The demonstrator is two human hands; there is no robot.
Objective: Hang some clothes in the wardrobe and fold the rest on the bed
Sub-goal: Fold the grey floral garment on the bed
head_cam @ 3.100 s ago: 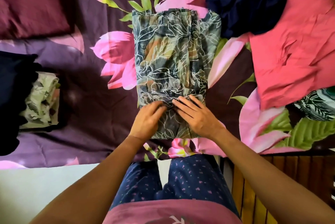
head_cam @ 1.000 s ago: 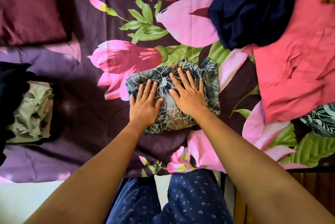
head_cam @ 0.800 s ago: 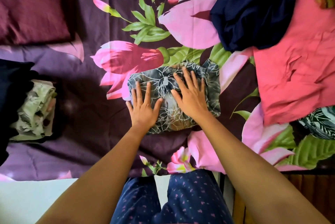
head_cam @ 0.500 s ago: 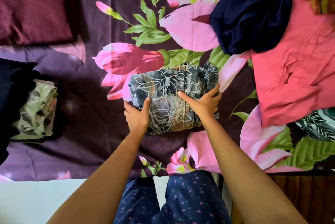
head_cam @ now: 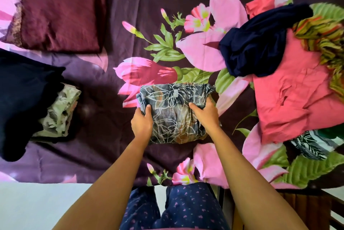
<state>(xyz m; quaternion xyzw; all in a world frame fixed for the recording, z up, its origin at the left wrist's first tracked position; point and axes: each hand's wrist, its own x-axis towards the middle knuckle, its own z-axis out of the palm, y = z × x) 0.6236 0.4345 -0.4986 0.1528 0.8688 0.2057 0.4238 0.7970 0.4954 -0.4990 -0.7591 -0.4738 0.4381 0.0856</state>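
Grey leaf-print bundle [head_cam: 175, 112] sits folded in the middle of the frame on the floral bedsheet [head_cam: 104, 136] with a hand on each side, so I'd guess the step is lifting it off to a finished pile. Left hand [head_cam: 142, 124] has its thumb on top of the left edge and the fingers curled down around the side. Right hand [head_cam: 206, 116] does the same on the right edge, thumb lying across the top. So both grips are closed on cloth, not spread flat. Can't tell whether the fingers reach fully underneath, the fabric hides them. To do it well I'd scoop from below and squeeze inward evenly. The top layer looks puffy, and a soft bundle like that probably sags open if only the top fold is pinched. Lift it level, no tilting. Likely landing spot is the pale green folded piece [head_cam: 59, 112] at the left of the frame, beside the dark navy cloth [head_cam: 24, 95]. The coral garment [head_cam: 297, 99] and navy garment [head_cam: 260, 43] at the right look unfolded.
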